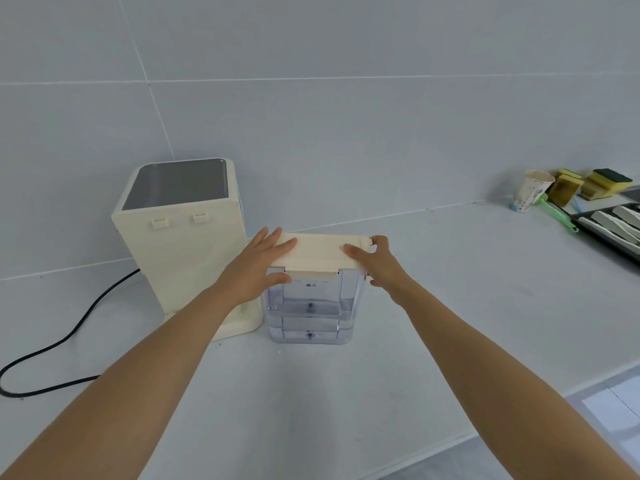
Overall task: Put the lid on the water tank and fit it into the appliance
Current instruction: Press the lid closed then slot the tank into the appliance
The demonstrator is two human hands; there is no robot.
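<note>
A clear plastic water tank point(311, 306) stands upright on the white counter, just right of the cream appliance point(187, 251). A cream lid point(320, 252) lies flat on top of the tank. My left hand point(259, 265) lies over the lid's left end, fingers on top and thumb against the front edge. My right hand point(379, 261) holds the lid's right end the same way. The appliance shows its back panel with two small clips and a grey top.
A black power cord point(69, 341) runs from the appliance across the counter to the left. At the far right stand a paper cup point(531, 194), sponges point(588, 187), a green brush point(557, 211) and a dark tray point(613, 226). The counter edge point(485, 431) lies at the lower right.
</note>
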